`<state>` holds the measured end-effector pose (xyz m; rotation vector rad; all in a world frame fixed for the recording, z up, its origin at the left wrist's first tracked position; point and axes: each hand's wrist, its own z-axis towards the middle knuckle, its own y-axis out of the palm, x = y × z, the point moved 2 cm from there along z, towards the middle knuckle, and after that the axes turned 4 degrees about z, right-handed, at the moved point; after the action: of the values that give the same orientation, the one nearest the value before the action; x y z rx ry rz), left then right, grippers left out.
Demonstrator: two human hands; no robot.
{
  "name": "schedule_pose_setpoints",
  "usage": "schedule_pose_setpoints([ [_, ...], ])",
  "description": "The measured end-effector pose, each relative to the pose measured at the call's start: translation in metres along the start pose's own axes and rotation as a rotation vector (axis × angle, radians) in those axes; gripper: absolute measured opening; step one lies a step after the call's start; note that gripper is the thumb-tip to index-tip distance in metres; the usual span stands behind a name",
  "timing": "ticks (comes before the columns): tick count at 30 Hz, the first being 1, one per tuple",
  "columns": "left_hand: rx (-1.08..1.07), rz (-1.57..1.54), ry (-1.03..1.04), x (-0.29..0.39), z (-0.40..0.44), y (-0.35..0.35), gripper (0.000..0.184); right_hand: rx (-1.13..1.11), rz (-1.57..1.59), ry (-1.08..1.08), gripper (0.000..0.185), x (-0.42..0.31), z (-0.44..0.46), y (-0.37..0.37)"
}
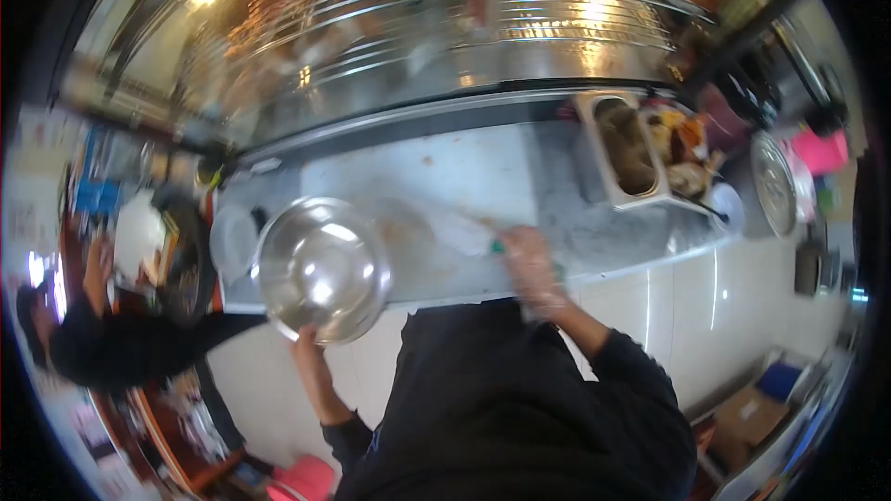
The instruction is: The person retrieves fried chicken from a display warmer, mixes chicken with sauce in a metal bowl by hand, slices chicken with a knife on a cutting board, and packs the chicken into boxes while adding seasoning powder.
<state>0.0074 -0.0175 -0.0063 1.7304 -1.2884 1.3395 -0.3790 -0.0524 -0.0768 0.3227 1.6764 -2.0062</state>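
My left hand (312,354) grips the near rim of a shiny steel bowl (321,269). The bowl looks empty and is tilted at the counter's front edge. In my right hand (533,269), which wears a clear plastic glove, is the green handle of a cleaver (459,230). Its wide blade is blurred and points left over the white cutting board (445,172). Brown stains and small scraps mark the board.
A clear plastic tub (234,239) stands left of the bowl. At the right are a steel container (624,148) with brown contents, a pile of food (682,148) and a lidded pot (773,184). Wire racks (575,0) rise behind glass. Another person (121,343) works at the far left.
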Motion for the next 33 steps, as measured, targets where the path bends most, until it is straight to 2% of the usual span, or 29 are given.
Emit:
schedule_pose_setpoints([
  [1, 0.127, 0.082, -0.065, 0.002, -0.018, -0.012, 0.064, -0.101, 0.082, 0.152, 0.038, 0.007, -0.009, -0.022],
  [2, 0.271, 0.082, -0.123, 0.04, -0.046, 0.033, 0.033, -0.086, 0.1, 0.186, 0.037, 0.012, -0.015, -0.044],
  [3, 0.101, -0.04, -0.271, -0.054, 0.003, 0.074, 0.035, -0.062, -0.13, 0.177, 0.035, 0.054, 0.013, -0.071],
  [5, -0.007, -0.077, -0.225, -0.042, 0.006, 0.06, 0.036, 0.054, -0.07, 0.167, 0.038, 0.044, 0.0, -0.052],
  [6, -0.073, -0.026, -0.197, -0.029, 0.017, 0.04, 0.041, 0.071, 0.004, 0.209, 0.038, 0.024, 0.002, -0.04],
  [7, -0.104, -0.003, -0.131, -0.009, 0.019, 0.055, 0.051, 0.094, 0.022, 0.247, 0.039, 0.012, 0.009, -0.044],
  [9, -0.217, -0.073, -0.122, -0.043, 0.041, 0.064, 0.047, 0.213, -0.113, 0.175, 0.034, -0.034, 0.024, -0.057],
  [10, -0.276, -0.038, -0.17, -0.026, 0.041, 0.065, 0.046, 0.282, -0.179, 0.153, 0.031, -0.062, 0.03, -0.062],
  [13, -0.443, -0.075, -0.23, -0.001, 0.043, 0.029, 0.047, 0.289, 0.028, 0.118, 0.027, -0.188, 0.068, -0.057],
  [14, -0.494, -0.11, -0.232, -0.003, 0.049, 0.014, 0.047, 0.239, 0.123, 0.004, 0.026, -0.218, 0.073, -0.033],
  [16, -0.617, 0.055, -0.121, -0.005, 0.079, -0.049, 0.046, -0.043, 0.147, -0.102, 0.027, -0.293, 0.091, 0.016],
  [17, -0.669, 0.132, -0.083, -0.009, 0.089, -0.088, 0.045, -0.194, 0.189, -0.224, 0.029, -0.335, 0.107, 0.036],
  [19, -0.374, 0.104, -0.041, -0.014, 0.119, -0.161, 0.053, -0.316, 0.16, -0.355, 0.038, -0.367, 0.112, 0.12],
  [21, -0.033, 0.122, 0.097, -0.016, 0.156, -0.212, 0.05, -0.437, 0.064, -0.366, 0.049, -0.393, 0.122, 0.179],
  [24, -0.052, 0.107, 0.034, 0.0, 0.21, -0.228, 0.05, -0.531, -0.057, -0.262, 0.054, -0.422, 0.142, 0.213],
  [27, -0.133, 0.097, 0.091, -0.002, 0.239, -0.215, 0.049, -0.46, -0.194, -0.204, 0.056, -0.422, 0.141, 0.247],
  [29, -0.158, 0.11, 0.165, -0.007, 0.248, -0.207, 0.049, -0.44, -0.201, -0.242, 0.056, -0.421, 0.144, 0.247],
  [33, -0.191, 0.123, 0.125, -0.004, 0.248, -0.202, 0.049, -0.407, -0.246, -0.26, 0.056, -0.424, 0.146, 0.249],
])
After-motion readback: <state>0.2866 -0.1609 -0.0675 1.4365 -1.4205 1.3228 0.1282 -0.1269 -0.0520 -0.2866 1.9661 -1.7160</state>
